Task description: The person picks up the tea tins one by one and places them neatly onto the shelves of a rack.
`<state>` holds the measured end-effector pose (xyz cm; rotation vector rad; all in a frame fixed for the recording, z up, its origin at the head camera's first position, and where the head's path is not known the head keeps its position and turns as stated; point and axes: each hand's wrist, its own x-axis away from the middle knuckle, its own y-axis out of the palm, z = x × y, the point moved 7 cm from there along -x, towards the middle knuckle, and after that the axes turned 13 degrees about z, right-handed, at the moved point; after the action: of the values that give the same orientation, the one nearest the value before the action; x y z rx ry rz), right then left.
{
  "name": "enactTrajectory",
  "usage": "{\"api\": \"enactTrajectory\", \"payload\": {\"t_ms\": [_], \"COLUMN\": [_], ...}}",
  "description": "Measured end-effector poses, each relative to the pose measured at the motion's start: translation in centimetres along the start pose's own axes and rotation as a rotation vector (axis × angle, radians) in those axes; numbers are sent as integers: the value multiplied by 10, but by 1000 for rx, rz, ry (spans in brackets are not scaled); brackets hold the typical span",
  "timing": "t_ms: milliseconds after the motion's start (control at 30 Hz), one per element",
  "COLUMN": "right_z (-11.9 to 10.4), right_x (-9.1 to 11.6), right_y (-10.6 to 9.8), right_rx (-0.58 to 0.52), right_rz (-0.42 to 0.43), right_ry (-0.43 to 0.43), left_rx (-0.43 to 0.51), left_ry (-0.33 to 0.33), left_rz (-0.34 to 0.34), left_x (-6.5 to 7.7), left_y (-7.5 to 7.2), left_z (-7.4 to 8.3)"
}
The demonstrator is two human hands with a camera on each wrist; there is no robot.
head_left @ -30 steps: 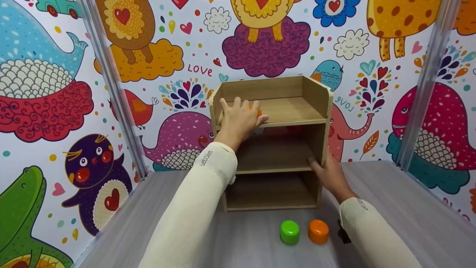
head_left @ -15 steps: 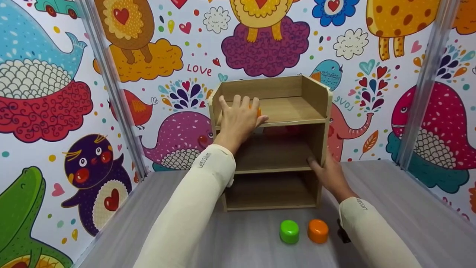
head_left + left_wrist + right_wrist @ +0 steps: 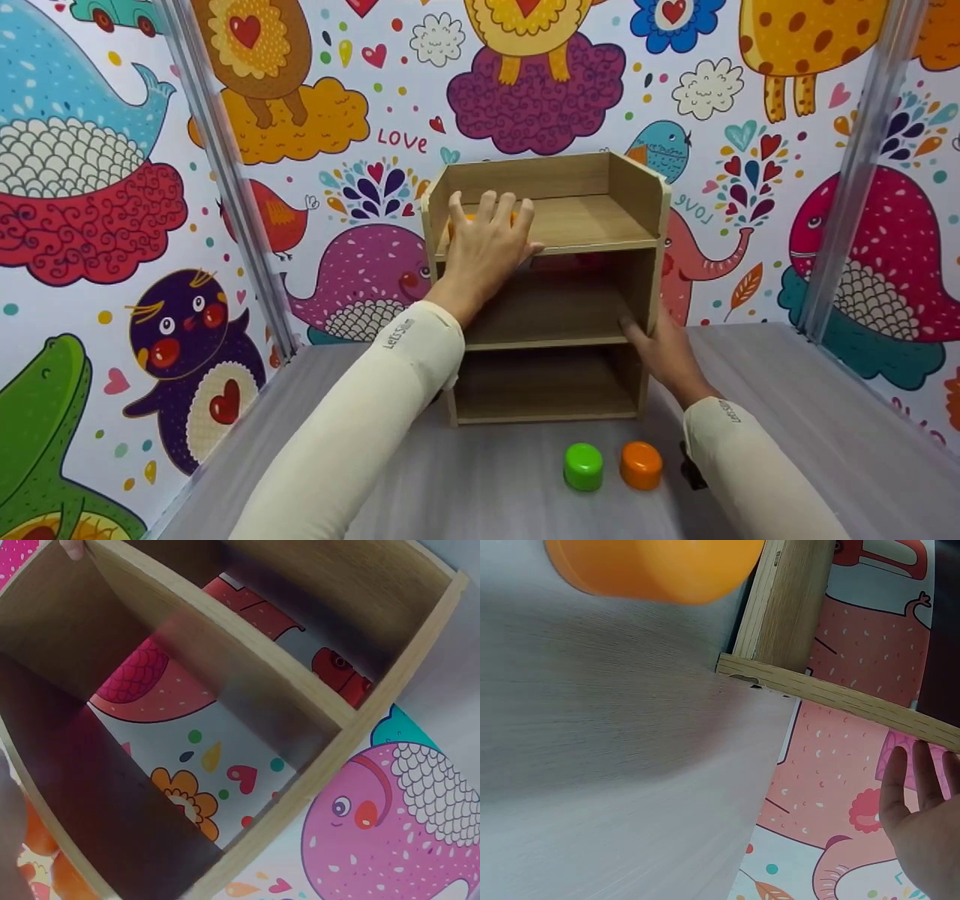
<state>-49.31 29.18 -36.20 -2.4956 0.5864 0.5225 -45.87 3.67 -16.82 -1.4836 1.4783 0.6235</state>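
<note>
A small wooden shelf unit (image 3: 551, 416) stands on the table, with an open top tray and two compartments below. My left hand (image 3: 487, 251) reaches over the tray's front left, fingers loosely bent. Orange surfaces show beside and between its fingers; the hand covers most of them. The left wrist view shows two rounded orange pieces (image 3: 73, 881) there, beside the blurred edge of my hand. My right hand (image 3: 667, 349) holds the unit's right side panel, thumb inside and fingers outside. In the right wrist view, my fingertips (image 3: 898, 765) meet the panel's outer face.
A green rounded cup-like piece (image 3: 583, 466) and an orange one (image 3: 641, 466) sit on the table before the unit. A small black object (image 3: 693, 469) lies partly behind my right sleeve. Patterned walls (image 3: 360, 75) enclose the table's back and sides.
My left hand has shifted slightly right and its fingers have bent more, uncovering orange at its left. My right hand, the shelf unit and the two pieces on the table stay in place.
</note>
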Motion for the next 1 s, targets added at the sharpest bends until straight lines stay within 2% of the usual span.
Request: {"api": "enactTrajectory", "payload": {"t_ms": [200, 467, 700, 833, 1000], "right_z": [0, 2, 2, 0, -1], "right_x": [-1, 0, 1, 1, 1], "right_y": [0, 1, 1, 1, 2], "right_rx": [7, -4, -13, -18, -5], "right_rz": [2, -6, -7, -9, -1], "right_ry": [-5, -5, -10, -14, -16], "left_rx": [75, 127, 149, 162, 163], "left_ry": [44, 139, 227, 269, 318], "left_rz": [9, -10, -17, 2, -16], "left_x": [6, 24, 48, 63, 81], "left_y": [-12, -21, -27, -30, -26], "left_z": [6, 27, 51, 66, 84]}}
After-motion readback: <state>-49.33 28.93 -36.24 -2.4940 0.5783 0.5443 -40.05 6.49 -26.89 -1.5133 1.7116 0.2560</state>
